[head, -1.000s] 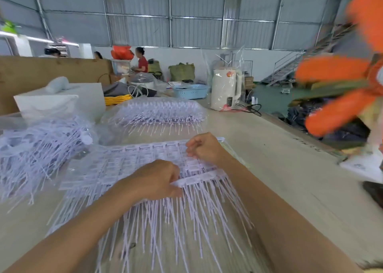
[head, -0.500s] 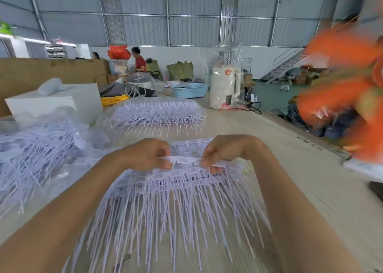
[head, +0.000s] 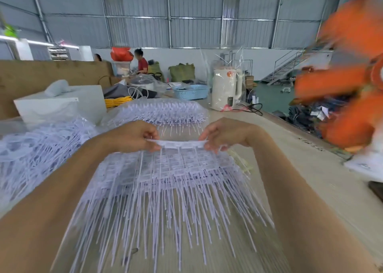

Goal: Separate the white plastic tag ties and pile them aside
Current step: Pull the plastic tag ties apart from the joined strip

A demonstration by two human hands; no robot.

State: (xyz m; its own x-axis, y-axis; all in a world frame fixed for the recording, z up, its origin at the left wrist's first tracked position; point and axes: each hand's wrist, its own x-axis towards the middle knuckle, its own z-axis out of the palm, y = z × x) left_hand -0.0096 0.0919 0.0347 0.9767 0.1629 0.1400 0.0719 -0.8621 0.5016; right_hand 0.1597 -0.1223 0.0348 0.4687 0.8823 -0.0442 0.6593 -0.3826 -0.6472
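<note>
**Strip of tag ties held up between both hands**

So the person has one strip of tag ties (head: 178, 144) lifted just above the main stack (head: 172, 181), stretched flat between the two hands. The left hand (head: 132, 137) pinches its left end, fingers curled in with the thumb underneath; the right hand (head: 224, 135) pinches the right end the same way, fingertips folded round the edge. The thin tails hang down from the strip toward the person and blend into the stack below, so it's hard to say which tails belong to which.

The stack itself lies on the pale table (head: 310, 169), right between the forearms, tails fanned out toward the camera. Off to the left there's a loose heap of ties (head: 35, 154) in clear plastic, and another bagged batch (head: 165, 111) sits further back, beyond the hands. A white box (head: 62, 105) stands behind the left heap. Farther along the table are a blue basket (head: 191, 91) and a cream kettle (head: 226, 91) in clear wrap. Something orange (head: 348, 76) is blurred on the right, can't tell what.
</note>
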